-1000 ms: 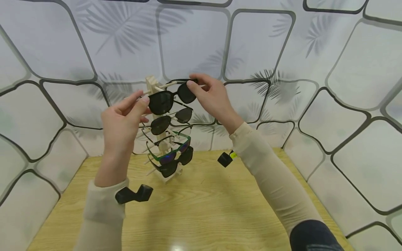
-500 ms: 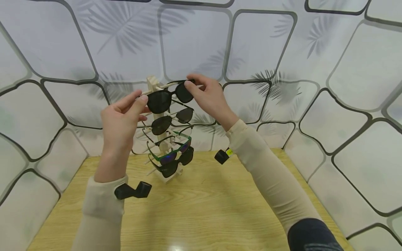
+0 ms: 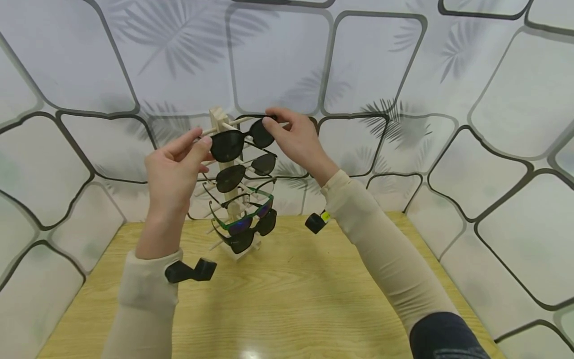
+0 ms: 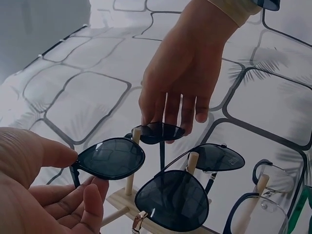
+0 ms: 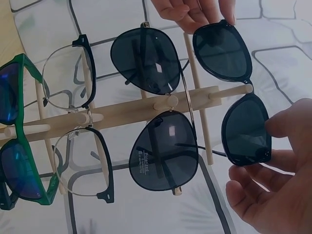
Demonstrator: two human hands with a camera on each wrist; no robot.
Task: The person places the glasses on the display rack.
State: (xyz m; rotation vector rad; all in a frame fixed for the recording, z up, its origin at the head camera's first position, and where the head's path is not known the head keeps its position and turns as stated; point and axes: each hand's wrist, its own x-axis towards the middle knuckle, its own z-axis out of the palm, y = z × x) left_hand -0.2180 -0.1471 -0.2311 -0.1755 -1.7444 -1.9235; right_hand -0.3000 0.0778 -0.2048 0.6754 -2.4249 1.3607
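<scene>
Black sunglasses sit at the top of a wooden eyewear stand, their bridge at the top peg in the right wrist view. The left hand pinches one end of the frame between thumb and fingers. At the other end, the right hand pinches the frame beside the lens. Below hang thin-framed dark sunglasses, clear-lensed glasses, green-framed sunglasses and another black pair.
The stand stands on a wood-grain table towards its back. Patterned panels rise behind and at both sides. Black wrist cameras stick out from the sleeves.
The top sunglasses have shifted slightly left and settled closer to the stand, the right hand moving left with them. Over the last half second almost nothing has moved.
</scene>
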